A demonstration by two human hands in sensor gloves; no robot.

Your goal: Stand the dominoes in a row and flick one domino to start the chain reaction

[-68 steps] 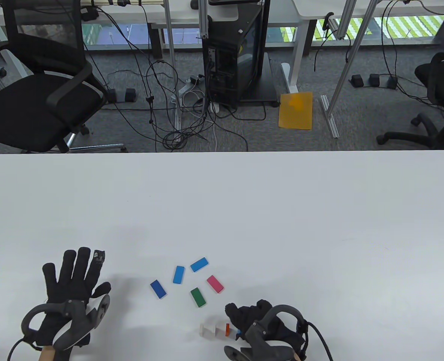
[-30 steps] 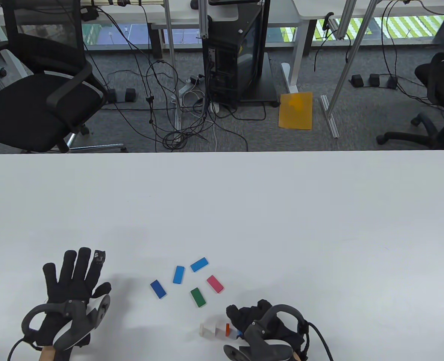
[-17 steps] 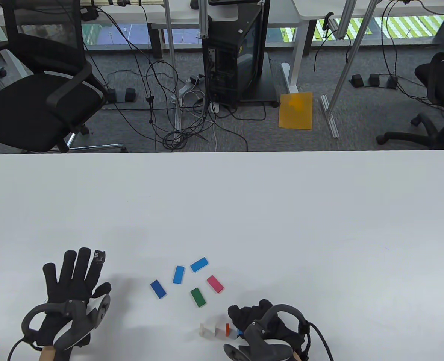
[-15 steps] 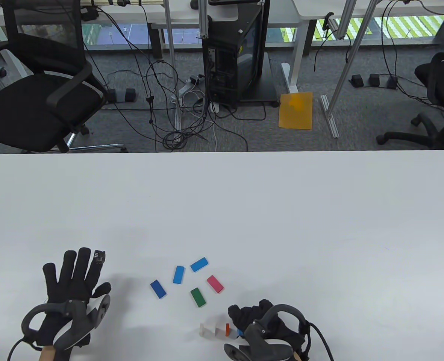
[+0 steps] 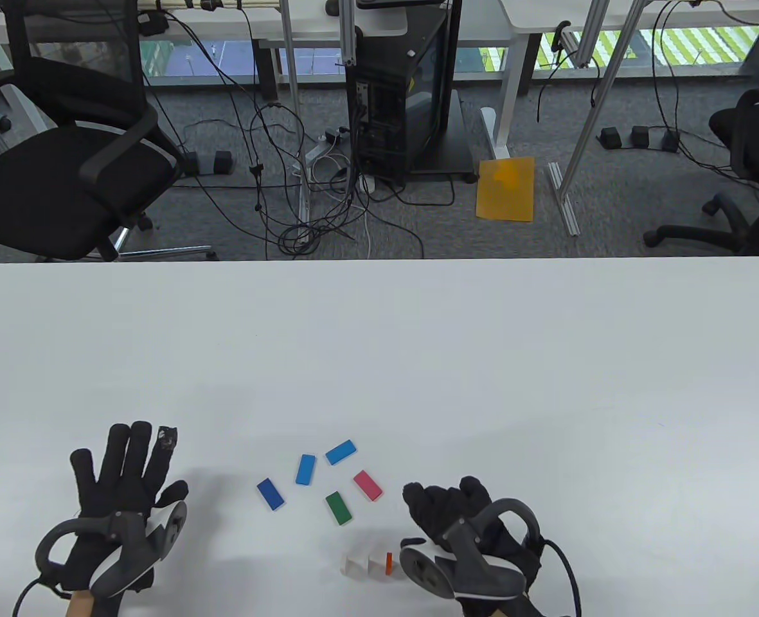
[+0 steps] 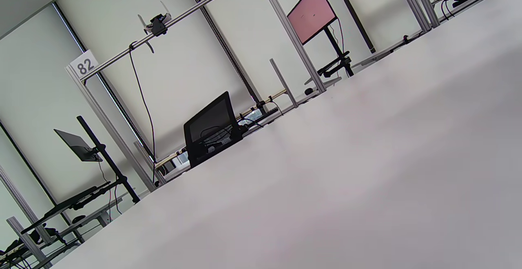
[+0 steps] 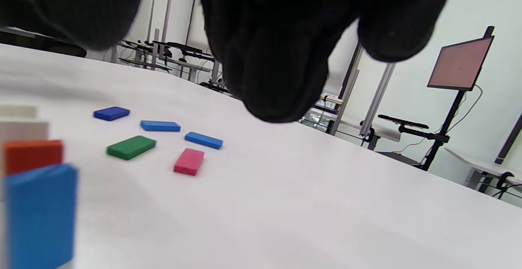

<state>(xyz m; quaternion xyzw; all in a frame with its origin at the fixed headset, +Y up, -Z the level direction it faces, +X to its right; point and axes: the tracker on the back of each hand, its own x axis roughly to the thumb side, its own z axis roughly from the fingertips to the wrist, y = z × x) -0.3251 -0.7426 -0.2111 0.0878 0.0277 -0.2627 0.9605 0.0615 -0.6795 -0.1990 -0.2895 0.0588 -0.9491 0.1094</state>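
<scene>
Four dominoes stand in a short row near the front edge: two white ones [image 5: 352, 564] [image 5: 376, 563], an orange one [image 5: 389, 563] and a blue one [image 7: 40, 216], which my right hand's tracker hides in the table view. Five more lie flat beyond them: dark blue [image 5: 270, 494], blue [image 5: 305, 469], blue [image 5: 340, 452], pink [image 5: 367, 485] and green [image 5: 339, 508]. My right hand [image 5: 446, 504] hovers just right of the pink domino, its fingers loosely curled and holding nothing. My left hand [image 5: 128, 450] lies flat on the table at the left with fingers spread.
The white table [image 5: 418, 353] stretches wide beyond the dominoes. Past its far edge are an office chair [image 5: 64, 173], a computer tower [image 5: 405, 90] and cables on the floor. The left wrist view shows only bare tabletop [image 6: 326, 179].
My right hand has let go of the standing blue domino and moved away from the row, forward and to the right. The blue domino stays upright. My left hand has barely shifted.
</scene>
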